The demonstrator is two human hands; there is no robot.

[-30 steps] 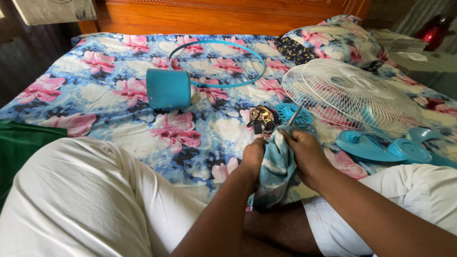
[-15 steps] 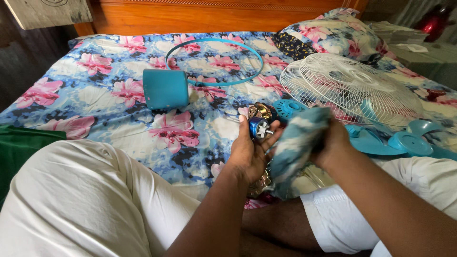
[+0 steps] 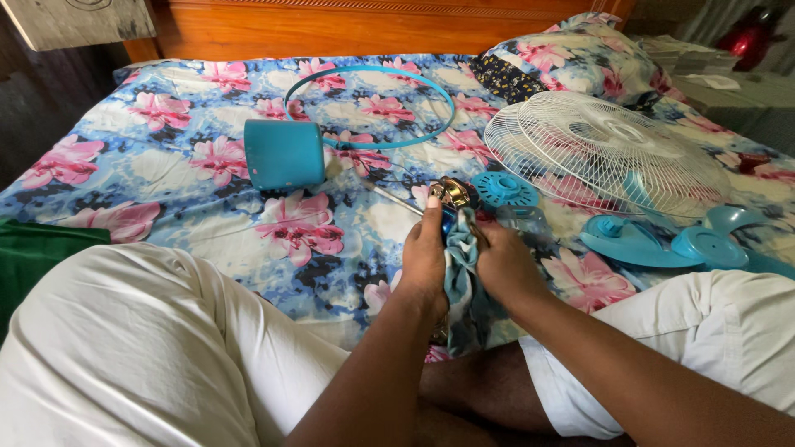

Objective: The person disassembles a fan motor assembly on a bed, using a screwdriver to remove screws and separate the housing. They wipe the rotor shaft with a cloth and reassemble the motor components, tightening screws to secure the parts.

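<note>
My left hand point(image 3: 424, 257) grips a small fan motor point(image 3: 451, 194) with copper windings, holding it up over the floral bedsheet point(image 3: 166, 178). My right hand point(image 3: 503, 263) presses a blue-grey cloth point(image 3: 460, 277) against the motor's side; the cloth hangs down between both hands. A thin metal shaft point(image 3: 389, 197) sticks out of the motor to the left. Both hands sit close together, above my crossed legs in white shorts.
On the bed lie a teal motor cover point(image 3: 284, 154), a teal ring point(image 3: 373, 108), a white wire fan guard point(image 3: 604, 153), a teal round hub piece point(image 3: 505, 189) and teal fan blades point(image 3: 662, 240). A floral pillow point(image 3: 571, 54) and wooden headboard point(image 3: 381, 29) are behind.
My right hand, which had lifted the cloth up to the right, has come back down against the motor. The left hand has kept hold of the motor.
</note>
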